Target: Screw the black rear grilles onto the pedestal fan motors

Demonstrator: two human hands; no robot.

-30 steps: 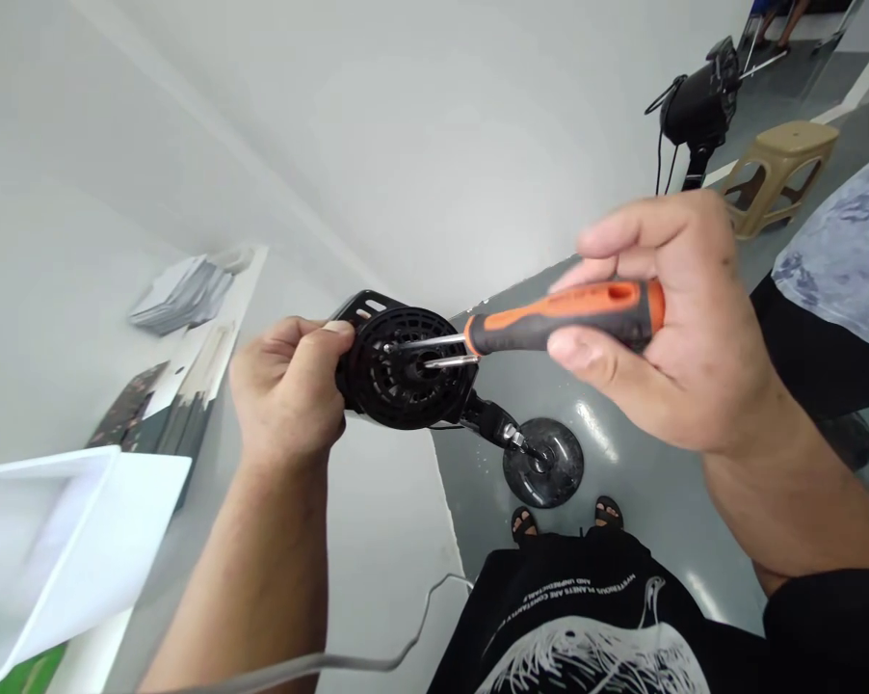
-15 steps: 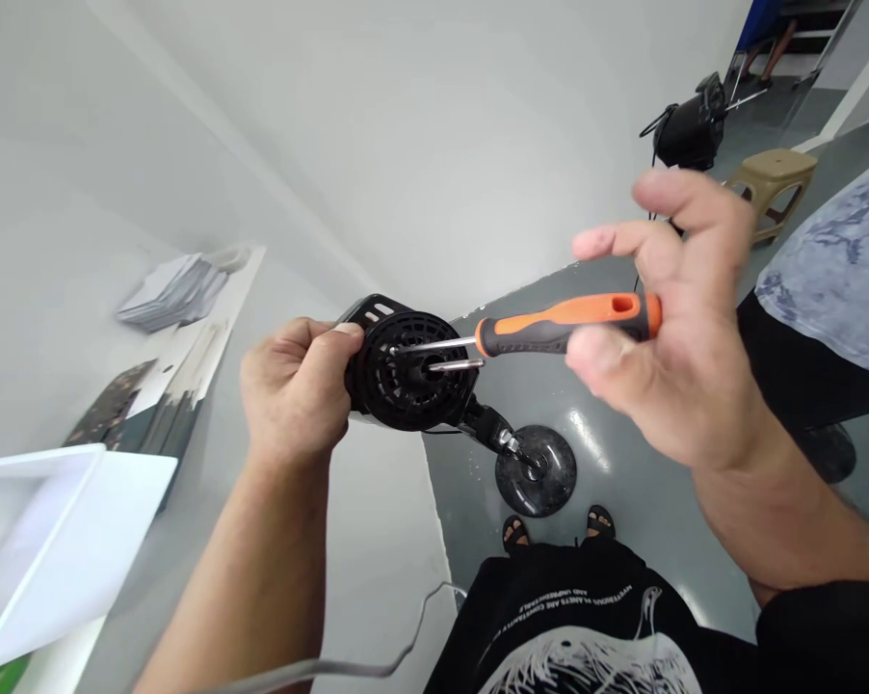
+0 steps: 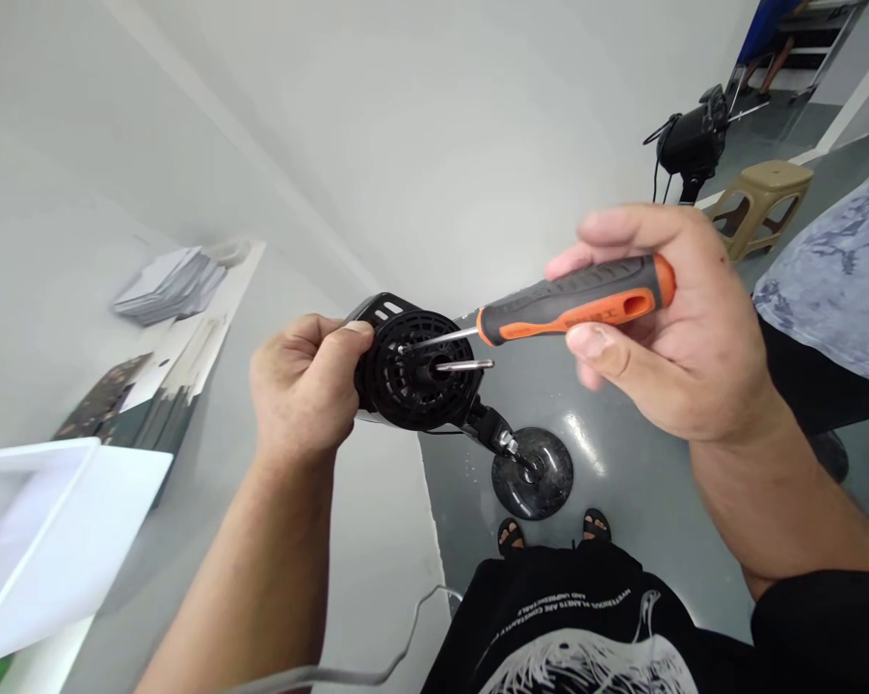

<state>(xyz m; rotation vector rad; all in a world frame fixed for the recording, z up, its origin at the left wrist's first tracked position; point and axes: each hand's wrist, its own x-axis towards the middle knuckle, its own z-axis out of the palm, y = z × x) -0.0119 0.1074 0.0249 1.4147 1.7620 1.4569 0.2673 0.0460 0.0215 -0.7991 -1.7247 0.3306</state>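
Observation:
My left hand grips the left side of a black fan motor housing, thumb on its round slotted front. A bare metal shaft sticks out from the housing's middle. My right hand is closed around an orange and grey screwdriver, thumb below the handle and fingers behind it. The screwdriver's blade slants down to the left, its tip at the slotted front beside the shaft. Whether the tip sits in a screw is too small to tell. Below, the stand runs to a round black base on the floor.
Left is a ledge with stacked papers, folders and a white box. A grey cable crosses below. At right are another black fan motor, a beige stool and a person in a patterned top.
My right fingers, spread half a second ago, have come round the screwdriver handle. The handle has turned, its grey ribbed side now up. The housing stays in my left hand.

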